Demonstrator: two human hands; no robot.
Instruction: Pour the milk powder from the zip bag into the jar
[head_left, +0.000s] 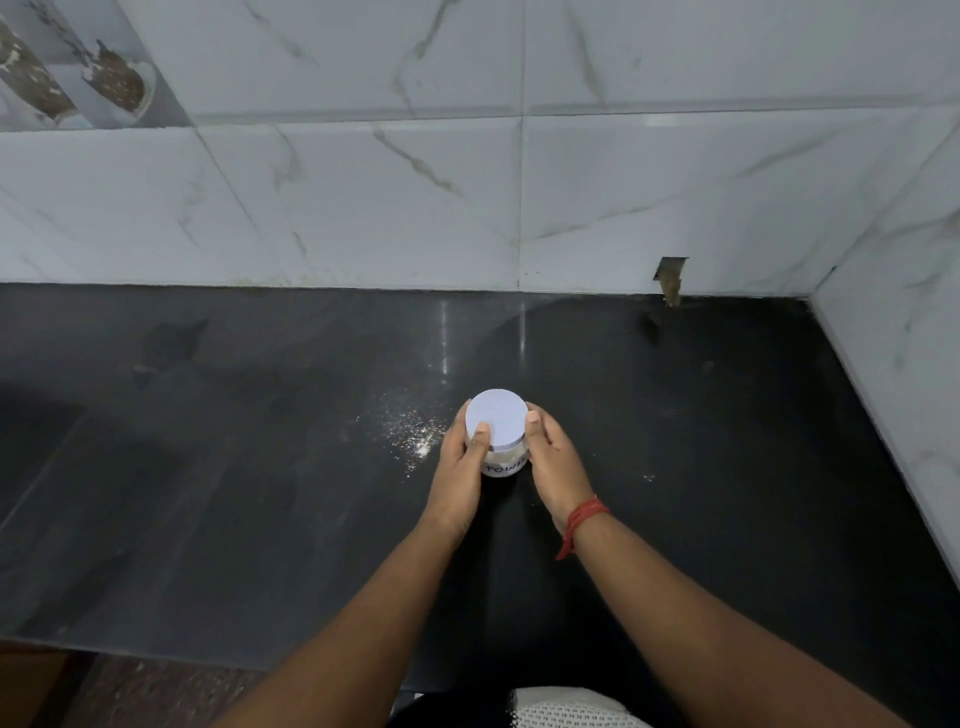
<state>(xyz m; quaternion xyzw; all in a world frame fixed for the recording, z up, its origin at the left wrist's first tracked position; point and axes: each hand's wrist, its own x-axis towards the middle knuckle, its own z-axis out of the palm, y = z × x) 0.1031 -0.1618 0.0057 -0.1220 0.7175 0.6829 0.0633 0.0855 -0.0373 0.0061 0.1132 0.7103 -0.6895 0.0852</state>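
A small clear jar (503, 462) with a white label and pale powder inside stands on the black counter (234, 467), near its middle. A round white lid (497, 418) sits on top of the jar. My left hand (462, 467) wraps the jar's left side, thumb on the lid. My right hand (553, 457) holds the right side, thumb against the lid's rim; a red thread is tied on that wrist. No zip bag is in view.
Spilled white powder (410, 431) is scattered on the counter just left of the jar. White marble-look wall tiles (467, 208) rise behind and on the right. A broken notch (671, 280) shows in the wall's base at back right.
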